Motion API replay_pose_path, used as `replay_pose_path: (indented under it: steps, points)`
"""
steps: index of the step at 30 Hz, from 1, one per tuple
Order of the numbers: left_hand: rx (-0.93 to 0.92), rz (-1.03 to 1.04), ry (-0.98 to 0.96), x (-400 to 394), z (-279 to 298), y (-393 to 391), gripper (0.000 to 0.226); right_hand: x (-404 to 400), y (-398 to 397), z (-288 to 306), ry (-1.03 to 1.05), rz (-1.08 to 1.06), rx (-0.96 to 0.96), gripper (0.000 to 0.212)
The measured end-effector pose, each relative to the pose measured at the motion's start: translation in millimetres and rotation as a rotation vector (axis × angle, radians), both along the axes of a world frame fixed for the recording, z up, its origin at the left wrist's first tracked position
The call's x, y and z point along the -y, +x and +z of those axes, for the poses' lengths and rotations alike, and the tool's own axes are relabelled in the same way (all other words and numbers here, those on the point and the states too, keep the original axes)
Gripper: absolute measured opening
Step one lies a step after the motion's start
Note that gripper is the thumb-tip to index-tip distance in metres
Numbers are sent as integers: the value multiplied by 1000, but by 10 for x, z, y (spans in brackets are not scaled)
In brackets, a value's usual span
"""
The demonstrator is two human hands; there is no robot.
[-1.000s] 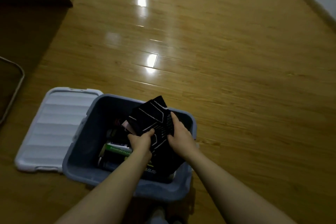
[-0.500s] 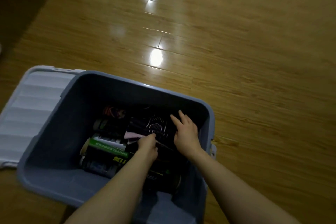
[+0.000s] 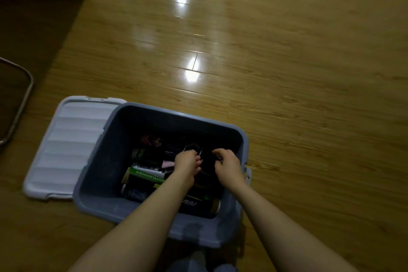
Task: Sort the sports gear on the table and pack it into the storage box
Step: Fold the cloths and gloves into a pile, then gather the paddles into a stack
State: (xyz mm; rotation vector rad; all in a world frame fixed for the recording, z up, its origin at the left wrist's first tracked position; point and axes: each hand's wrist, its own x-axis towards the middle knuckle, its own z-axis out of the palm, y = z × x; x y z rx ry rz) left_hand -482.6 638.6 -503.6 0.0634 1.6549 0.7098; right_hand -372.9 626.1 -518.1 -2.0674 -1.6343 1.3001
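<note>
A grey-blue storage box (image 3: pixel 106 161) stands open on the wooden floor. Both my hands reach down inside it. My left hand (image 3: pixel 186 164) and my right hand (image 3: pixel 227 164) have curled fingers and pinch a black garment with white stripes (image 3: pixel 206 161), which lies on top of the other gear. Beneath and to the left lie green-and-black shuttlecock tubes (image 3: pixel 145 178), another dark tube (image 3: pixel 198 203) near the front wall, and a dark packet with red print (image 3: pixel 151 140) at the back.
The box's pale ribbed lid (image 3: pixel 66 148) lies flat on the floor against the box's left side. A metal frame leg (image 3: pixel 19 104) and a dark mat (image 3: pixel 28 28) are at the far left. Glossy wooden floor (image 3: pixel 287 73) stretches ahead and right.
The black garment went from held above the box down into it. My hands followed it inside, and their fingers now curl on the cloth. The camera view shifted.
</note>
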Motion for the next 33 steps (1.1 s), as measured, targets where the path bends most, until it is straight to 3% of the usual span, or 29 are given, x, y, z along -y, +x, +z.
replay_pose_path:
  steps: [11, 19, 25, 33]
  points:
    - [-104, -426, 157, 131, 2287, 385, 16, 241, 396, 2247, 110, -283, -113, 27]
    - [-64, -724, 364, 212, 4012, 1327, 17, 609, 1222, 3982, 279, -553, -85, 25]
    - [-29, -983, 509, 865, 4676, 2166, 9, 1453, 1872, 4609, 393, -786, -84, 24]
    - [67, -1348, 634, 2357, 4995, 3224, 24, 3282, 2760, 4969, 460, -1093, -3, 18]
